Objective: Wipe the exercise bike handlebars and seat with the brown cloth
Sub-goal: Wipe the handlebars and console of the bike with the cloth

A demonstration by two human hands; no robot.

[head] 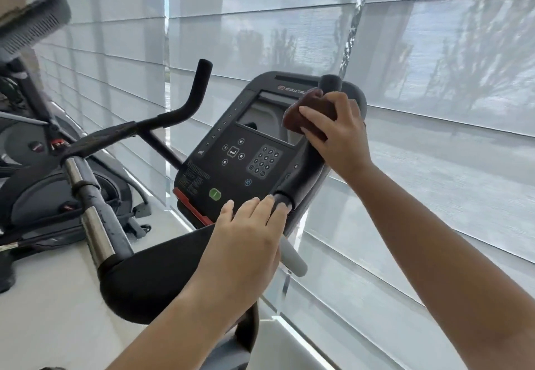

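Observation:
My right hand point(335, 132) grips the brown cloth point(307, 109) wrapped round the right upright handlebar point(330, 83) of the exercise bike, just below its rounded tip. My left hand point(249, 230) rests with straight fingers on the lower part of that same bar point(298, 187), beside the console point(246, 149). The left handlebar point(179, 109) curves up at centre left, untouched. A black pad point(162, 277) of the bike lies under my left forearm. The seat is out of view.
A chrome and grey bar point(89, 210) runs down the left side. Another exercise machine point(37, 167) stands at far left on the pale floor. White window blinds point(434, 109) stand close behind the console and along the right.

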